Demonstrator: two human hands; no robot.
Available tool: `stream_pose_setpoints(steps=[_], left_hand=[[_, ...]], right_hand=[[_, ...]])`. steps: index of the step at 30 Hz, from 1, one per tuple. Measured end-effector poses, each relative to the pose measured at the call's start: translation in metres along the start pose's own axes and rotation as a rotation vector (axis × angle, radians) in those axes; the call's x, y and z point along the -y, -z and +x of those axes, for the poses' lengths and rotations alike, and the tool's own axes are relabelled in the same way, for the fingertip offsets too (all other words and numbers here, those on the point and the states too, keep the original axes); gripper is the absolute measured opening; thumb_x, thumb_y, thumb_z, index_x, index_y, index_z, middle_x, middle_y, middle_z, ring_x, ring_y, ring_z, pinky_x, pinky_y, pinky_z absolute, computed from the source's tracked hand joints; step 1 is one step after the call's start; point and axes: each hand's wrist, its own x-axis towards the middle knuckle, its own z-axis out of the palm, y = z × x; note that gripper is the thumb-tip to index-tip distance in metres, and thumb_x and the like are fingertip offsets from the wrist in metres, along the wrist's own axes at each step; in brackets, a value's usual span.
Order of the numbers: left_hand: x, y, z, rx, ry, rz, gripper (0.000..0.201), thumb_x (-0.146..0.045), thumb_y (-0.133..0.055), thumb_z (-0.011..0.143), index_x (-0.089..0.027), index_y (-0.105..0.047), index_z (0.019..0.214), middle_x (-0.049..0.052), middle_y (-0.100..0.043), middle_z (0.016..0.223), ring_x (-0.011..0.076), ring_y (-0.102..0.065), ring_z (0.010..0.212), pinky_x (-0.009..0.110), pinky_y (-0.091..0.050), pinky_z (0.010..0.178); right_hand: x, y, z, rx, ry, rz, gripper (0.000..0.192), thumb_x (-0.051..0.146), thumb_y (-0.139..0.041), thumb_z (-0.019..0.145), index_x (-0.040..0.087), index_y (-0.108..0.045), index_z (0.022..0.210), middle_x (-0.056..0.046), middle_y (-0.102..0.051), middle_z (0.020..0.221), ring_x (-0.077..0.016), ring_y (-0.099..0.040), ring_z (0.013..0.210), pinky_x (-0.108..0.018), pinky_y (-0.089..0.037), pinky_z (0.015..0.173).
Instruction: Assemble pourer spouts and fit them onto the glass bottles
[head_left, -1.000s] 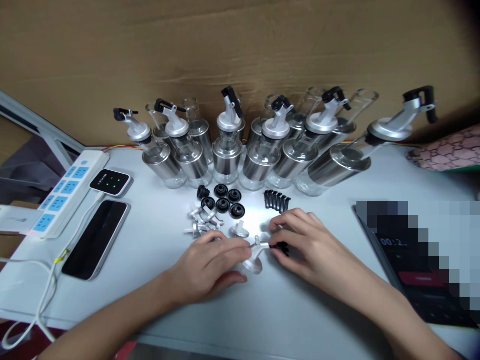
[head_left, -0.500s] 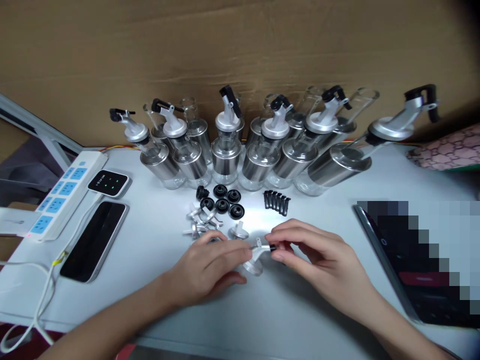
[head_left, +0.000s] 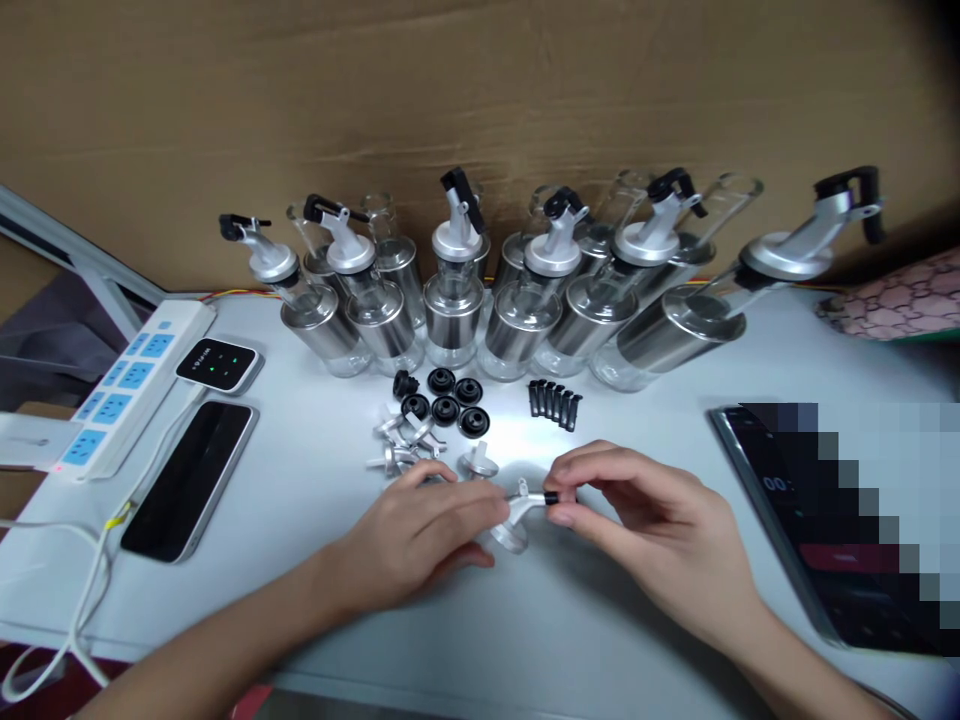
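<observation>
Item in hand: one silver pour spout [head_left: 516, 512], lying just above the counter [head_left: 315, 560] at its near centre, between both hands.

- Left hand [head_left: 420, 535]: its grip is closing around the spout's wide base, steadying it.
- Right hand [head_left: 645, 520]: its grip is pinching a small black cap [head_left: 552, 497] at the spout's tip; whether the cap is fully seated cannot be told.
- Finished stock: six bottles with spouts [head_left: 525, 300] are standing along the cardboard backing.
- Remaining stock, by the look of it: loose silver spouts [head_left: 405, 440], black gaskets [head_left: 446, 398] and a row of black caps [head_left: 553, 400] are waiting beyond the hands; several uncapped bottles are standing behind the front row.
- Also present: power strip [head_left: 124, 385], phone [head_left: 191, 478].
</observation>
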Motion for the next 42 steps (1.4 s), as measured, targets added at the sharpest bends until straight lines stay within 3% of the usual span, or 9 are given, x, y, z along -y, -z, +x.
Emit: stream_pose_setpoints(steps=[4, 8, 11, 16, 21, 25, 35, 39, 42], left_hand=[[-0.001, 0.002, 0.001, 0.000, 0.005, -0.003, 0.033, -0.022, -0.044, 0.100, -0.015, -0.041, 0.132, 0.012, -0.074, 0.104, 0.0162, -0.070, 0.095, 0.031, -0.051, 0.079], [-0.001, 0.003, 0.001, -0.002, 0.014, 0.008, 0.031, -0.025, -0.044, 0.101, -0.016, -0.042, 0.131, 0.011, -0.074, 0.103, 0.0156, -0.071, 0.093, 0.031, -0.051, 0.079], [-0.001, 0.003, 0.001, 0.009, 0.015, 0.016, 0.029, -0.027, -0.040, 0.102, -0.016, -0.044, 0.128, 0.011, -0.074, 0.105, 0.0150, -0.070, 0.094, 0.030, -0.051, 0.079], [-0.002, 0.004, 0.003, 0.003, -0.006, 0.035, 0.020, -0.025, -0.042, 0.101, -0.014, -0.049, 0.117, 0.010, -0.075, 0.102, 0.0128, -0.070, 0.093, 0.028, -0.050, 0.079], [-0.004, 0.004, 0.003, 0.055, 0.024, 0.024, 0.021, -0.027, -0.043, 0.101, -0.015, -0.048, 0.118, 0.009, -0.074, 0.105, 0.0128, -0.069, 0.090, 0.029, -0.045, 0.081], [-0.002, 0.001, 0.000, 0.050, 0.045, 0.025, 0.021, -0.026, -0.042, 0.102, -0.015, -0.049, 0.118, 0.009, -0.074, 0.106, 0.0129, -0.069, 0.093, 0.030, -0.041, 0.088], [0.001, 0.007, 0.001, 0.073, 0.061, 0.051, 0.026, -0.027, -0.039, 0.103, -0.014, -0.047, 0.123, 0.011, -0.071, 0.113, 0.0142, -0.068, 0.099, 0.030, -0.038, 0.084], [0.004, 0.011, 0.001, 0.070, 0.104, 0.072, 0.031, -0.034, -0.038, 0.102, -0.016, -0.046, 0.125, 0.011, -0.069, 0.114, 0.0182, -0.064, 0.107, 0.031, -0.041, 0.084], [0.009, 0.018, 0.001, -0.033, 0.184, 0.135, 0.025, -0.025, -0.045, 0.098, -0.019, -0.048, 0.122, 0.009, -0.068, 0.109, 0.0195, -0.063, 0.101, 0.033, -0.045, 0.085]], right_hand=[[-0.001, 0.000, 0.001, 0.017, -0.173, 0.146, 0.012, 0.022, -0.080, 0.072, 0.023, -0.073, 0.082, -0.003, -0.073, 0.079, -0.0155, -0.068, 0.072, -0.025, -0.057, 0.065], [-0.005, 0.001, 0.004, 0.174, -0.453, 0.493, 0.021, 0.032, -0.075, 0.079, 0.024, -0.074, 0.099, -0.006, -0.075, 0.093, -0.0138, -0.070, 0.074, -0.025, -0.058, 0.068], [-0.005, 0.000, 0.006, 0.227, -0.534, 0.629, 0.024, 0.030, -0.074, 0.080, 0.025, -0.074, 0.104, -0.005, -0.074, 0.095, -0.0087, -0.066, 0.067, -0.021, -0.054, 0.065], [-0.001, -0.002, 0.007, 0.338, -0.637, 0.847, 0.033, 0.029, -0.076, 0.079, 0.025, -0.069, 0.110, -0.005, -0.072, 0.101, -0.0087, -0.065, 0.068, -0.021, -0.049, 0.062], [-0.004, -0.004, 0.005, 0.272, -0.674, 0.934, 0.038, 0.025, -0.079, 0.075, 0.027, -0.053, 0.102, 0.001, -0.072, 0.091, -0.0058, -0.058, 0.060, -0.021, -0.044, 0.063], [-0.003, -0.006, 0.004, 0.223, -0.663, 0.864, 0.042, 0.028, -0.079, 0.074, 0.027, -0.044, 0.097, 0.001, -0.071, 0.089, -0.0073, -0.056, 0.058, -0.025, -0.044, 0.065], [-0.002, -0.006, 0.006, 0.223, -0.575, 0.727, 0.027, 0.033, -0.077, 0.075, 0.022, -0.062, 0.095, -0.004, -0.070, 0.091, -0.0115, -0.061, 0.063, -0.031, -0.051, 0.071], [-0.003, -0.005, 0.006, 0.127, -0.580, 0.744, 0.029, 0.034, -0.077, 0.075, 0.023, -0.067, 0.100, -0.005, -0.069, 0.093, -0.0116, -0.059, 0.063, -0.031, -0.051, 0.069], [-0.003, -0.002, 0.009, 0.023, -0.563, 0.705, 0.029, 0.033, -0.074, 0.076, 0.023, -0.070, 0.103, -0.006, -0.067, 0.094, -0.0117, -0.055, 0.063, -0.030, -0.049, 0.066]])
